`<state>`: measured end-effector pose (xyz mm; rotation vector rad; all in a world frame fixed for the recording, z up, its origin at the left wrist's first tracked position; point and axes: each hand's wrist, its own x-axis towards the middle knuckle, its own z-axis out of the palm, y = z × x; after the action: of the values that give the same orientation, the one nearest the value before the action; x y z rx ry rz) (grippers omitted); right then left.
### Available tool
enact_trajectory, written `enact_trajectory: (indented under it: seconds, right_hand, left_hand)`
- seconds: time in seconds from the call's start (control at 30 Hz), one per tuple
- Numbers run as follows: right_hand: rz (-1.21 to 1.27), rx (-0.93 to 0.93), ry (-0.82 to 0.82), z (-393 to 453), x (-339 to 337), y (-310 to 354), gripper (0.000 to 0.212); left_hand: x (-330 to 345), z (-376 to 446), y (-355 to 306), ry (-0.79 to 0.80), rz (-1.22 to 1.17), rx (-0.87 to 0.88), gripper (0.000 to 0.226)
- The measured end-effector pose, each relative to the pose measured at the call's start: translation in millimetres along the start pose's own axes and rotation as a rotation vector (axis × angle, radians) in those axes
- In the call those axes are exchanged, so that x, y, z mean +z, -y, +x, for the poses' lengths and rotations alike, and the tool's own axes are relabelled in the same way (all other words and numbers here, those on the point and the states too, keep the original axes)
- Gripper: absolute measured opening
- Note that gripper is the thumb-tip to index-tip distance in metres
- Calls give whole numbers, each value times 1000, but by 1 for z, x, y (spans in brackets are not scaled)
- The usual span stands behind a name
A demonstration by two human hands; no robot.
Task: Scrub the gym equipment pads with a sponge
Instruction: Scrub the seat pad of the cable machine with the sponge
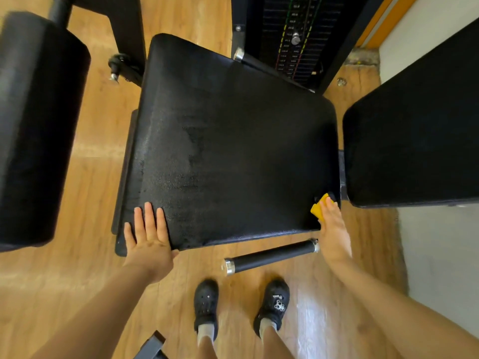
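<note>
At the far left stands a thick black side pad, apart from the middle one and, as far as one can see, dry. Next comes the left hand, which lies flat on the near left corner of the seat pad; its fingers are straight and a little apart, holding nothing. I judge it is put there to steady the person who leans over, and perhaps to keep the pad from rocking under the rubbing. The middle of the seat pad shows a dull, patchy sheen, probably wet from scrubbing, so this pad seems mostly done. Below its near edge a black handle bar with metal ends juts out over the wooden floor. At the near right corner of the pad the right hand presses the yellow sponge against the pad's edge; the fingers lie over the sponge and cover most of it, likely to push it into the corner. Further right is the back pad, close beside the sponge
</note>
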<state>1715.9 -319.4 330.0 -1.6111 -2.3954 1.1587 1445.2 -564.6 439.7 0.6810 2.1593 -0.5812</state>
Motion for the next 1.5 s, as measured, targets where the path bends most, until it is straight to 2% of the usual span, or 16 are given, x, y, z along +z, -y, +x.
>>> enact_trajectory:
  seconds: [0.1, 0.17, 0.23, 0.3, 0.37, 0.5, 0.6, 0.73, 0.87, 1.0, 1.07, 1.13, 1.27, 1.33, 1.43, 1.5]
  right_hand:
    - [-189, -172, 67, 5, -23, -7, 69]
    - [-149, -180, 48, 10, -33, -15, 59]
    - [4, -21, -64, 6, -25, -10, 43]
    - [73, 165, -168, -2, -5, 5, 39]
    - [107, 161, -206, -16, 16, 31, 41]
    - [204, -92, -16, -64, 55, 103, 47]
    - [115, -260, 145, -92, 91, 144, 67]
    - [-87, -372, 60, -75, 84, 126, 75]
    - [-110, -167, -123, -51, 49, 89, 55]
    - [-120, 6, -228, -55, 70, 108, 50]
    - [-95, -26, -264, -64, 91, 138, 44]
    - [-113, -145, -201, -78, 110, 170, 43]
    - [-45, -322, -66, -99, 138, 194, 57]
    - [-81, -385, -71, -93, 133, 187, 70]
    - [-61, -331, -81, -79, 114, 177, 60]
    - [-11, -221, -130, -76, 107, 178, 46]
  left_hand:
    - [-1, -1, 1, 7, -7, 16, 90]
    - [0, 0, 1, 7, -12, 28, 90]
    - [1, 0, 2, -1, -9, 35, 90]
    - [2, 0, 3, -15, -8, 28, 92]
    - [3, 0, 4, -37, -10, 19, 94]
    - [5, 0, 3, -55, -1, 19, 97]
    - [4, 1, 4, -58, -3, 13, 98]
    - [5, 0, 6, -63, -27, 61, 98]
    - [8, 1, 10, -99, -40, 113, 96]
    - [12, 4, 11, -135, -51, 137, 94]
    - [12, 5, 11, -146, -53, 142, 94]
    - [14, 6, 12, -167, -58, 153, 94]
    - [17, 9, 15, -182, -79, 182, 101]
    - [16, 11, 17, -165, -67, 224, 110]
    - [15, 11, 29, -187, -79, 327, 110]
    - [22, 12, 47, -313, -161, 436, 102]
